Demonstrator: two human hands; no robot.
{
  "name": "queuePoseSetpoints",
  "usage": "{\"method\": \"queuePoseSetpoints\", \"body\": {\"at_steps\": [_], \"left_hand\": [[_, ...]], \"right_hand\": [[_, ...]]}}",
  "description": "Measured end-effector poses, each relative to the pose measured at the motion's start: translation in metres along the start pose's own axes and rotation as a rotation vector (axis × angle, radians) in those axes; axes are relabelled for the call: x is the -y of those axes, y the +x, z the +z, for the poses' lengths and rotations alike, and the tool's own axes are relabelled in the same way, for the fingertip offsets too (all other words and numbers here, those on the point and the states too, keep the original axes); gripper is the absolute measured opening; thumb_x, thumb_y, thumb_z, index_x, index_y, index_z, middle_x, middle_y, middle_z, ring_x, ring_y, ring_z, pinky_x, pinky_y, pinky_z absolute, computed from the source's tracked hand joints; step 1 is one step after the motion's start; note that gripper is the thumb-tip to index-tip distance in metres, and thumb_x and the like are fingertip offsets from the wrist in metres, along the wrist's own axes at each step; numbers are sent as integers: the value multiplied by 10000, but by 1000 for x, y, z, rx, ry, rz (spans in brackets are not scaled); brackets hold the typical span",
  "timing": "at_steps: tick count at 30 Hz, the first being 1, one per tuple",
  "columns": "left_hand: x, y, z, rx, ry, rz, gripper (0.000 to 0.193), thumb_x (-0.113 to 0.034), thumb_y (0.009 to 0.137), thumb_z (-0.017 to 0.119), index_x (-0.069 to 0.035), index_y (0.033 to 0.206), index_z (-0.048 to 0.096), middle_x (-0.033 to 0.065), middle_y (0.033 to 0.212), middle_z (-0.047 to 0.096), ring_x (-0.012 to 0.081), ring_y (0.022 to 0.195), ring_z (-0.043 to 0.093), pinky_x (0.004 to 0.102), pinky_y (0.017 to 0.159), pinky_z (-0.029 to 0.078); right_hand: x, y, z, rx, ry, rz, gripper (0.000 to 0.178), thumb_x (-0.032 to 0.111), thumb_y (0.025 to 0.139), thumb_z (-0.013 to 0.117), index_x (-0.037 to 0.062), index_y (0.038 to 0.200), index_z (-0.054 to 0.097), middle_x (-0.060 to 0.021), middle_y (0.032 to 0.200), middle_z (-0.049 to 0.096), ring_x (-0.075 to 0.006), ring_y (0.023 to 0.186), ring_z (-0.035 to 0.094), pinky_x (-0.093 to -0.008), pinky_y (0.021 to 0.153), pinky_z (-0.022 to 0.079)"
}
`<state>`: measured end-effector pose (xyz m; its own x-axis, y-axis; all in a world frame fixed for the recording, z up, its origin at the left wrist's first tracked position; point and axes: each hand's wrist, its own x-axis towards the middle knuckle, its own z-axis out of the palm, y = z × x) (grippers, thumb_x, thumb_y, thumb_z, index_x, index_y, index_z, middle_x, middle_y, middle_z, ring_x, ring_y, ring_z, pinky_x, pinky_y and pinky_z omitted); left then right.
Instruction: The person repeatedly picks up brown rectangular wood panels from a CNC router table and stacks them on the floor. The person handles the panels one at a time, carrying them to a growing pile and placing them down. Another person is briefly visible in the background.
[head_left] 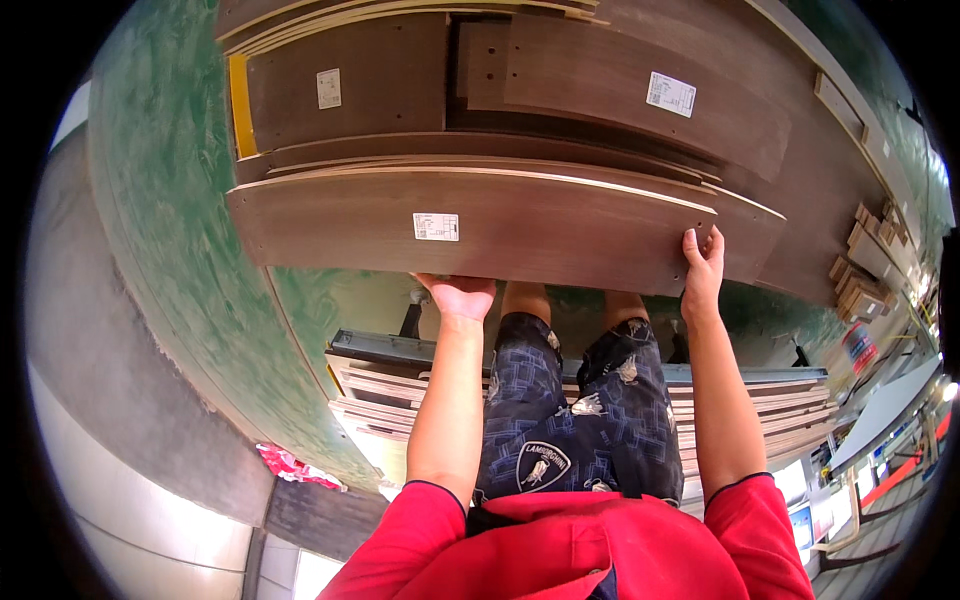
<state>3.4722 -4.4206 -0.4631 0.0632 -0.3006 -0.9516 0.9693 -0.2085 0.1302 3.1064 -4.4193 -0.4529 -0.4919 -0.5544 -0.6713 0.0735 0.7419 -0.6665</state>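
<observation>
A long dark brown wooden board [560, 225] with a white label [436, 227] spans the middle of the view, broad face toward me. My left hand [460, 295] supports its lower edge near the middle, palm up, with most of its fingers hidden beneath the board. At the right end, my right hand [703, 262] grips the board's corner, thumb on the labelled face and fingers around the end. Small holes show near the board's ends. Directly behind it, more brown boards [480, 150] lie stacked with their pale edges showing.
Farther back lie other labelled brown panels [350, 85], with a yellow strip [241, 105] at their left. Behind my legs is another stack of boards [750, 410] by a metal rail. The floor [150, 150] is green. Small wooden pieces [862, 285] are piled at the right.
</observation>
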Motion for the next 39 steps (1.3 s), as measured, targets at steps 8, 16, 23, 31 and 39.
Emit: {"method": "queuePoseSetpoints", "body": {"at_steps": [8, 16, 23, 31, 39], "left_hand": [[-14, -1, -16, -228, 160, -33, 1014, -891, 823, 303, -127, 1484, 394, 112, 1482, 443, 324, 1365, 393, 540, 1145, 278], [-99, -99, -93, -169, 1039, 252, 847, -748, 945, 354, -33, 1385, 459, 170, 1245, 600, 269, 1052, 615, 430, 967, 447], [-150, -206, -122, -205, 1445, 163, 346, -457, 965, 585, -115, 1017, 584, 15, 800, 625, 109, 613, 572, 262, 489, 387], [-38, -217, 85, 237, 1831, 160, 411, -444, 971, 543, -95, 1187, 565, 71, 1005, 669, 185, 780, 638, 392, 683, 495], [206, -231, 232, 733, 2495, 125, 361, -371, 947, 621, -53, 1113, 593, 68, 859, 657, 143, 637, 586, 297, 552, 458]], "right_hand": [[9, -12, 16, -35, -92, 11, 714, 375, 941, 692, 58, 1487, 361, -222, 1459, 416, -306, 1340, 406, -406, 1104, 333], [-15, -85, -56, 105, -412, -159, 714, 269, 894, 729, 18, 1467, 385, -219, 1439, 439, -356, 1318, 461, -427, 1100, 386], [-67, -198, -260, -4, -639, 93, 576, 284, 796, 741, -5, 1272, 596, -248, 1275, 578, -376, 1198, 564, -421, 1023, 453], [-34, -295, -361, -330, 188, 314, 343, 253, 866, 685, 143, 1188, 639, -36, 1028, 630, -196, 885, 585, -451, 725, 518], [-164, -396, -317, -191, 416, 86, 404, 334, 1003, 536, 34, 1247, 654, -114, 1186, 694, -248, 1077, 649, -368, 994, 464]]}}
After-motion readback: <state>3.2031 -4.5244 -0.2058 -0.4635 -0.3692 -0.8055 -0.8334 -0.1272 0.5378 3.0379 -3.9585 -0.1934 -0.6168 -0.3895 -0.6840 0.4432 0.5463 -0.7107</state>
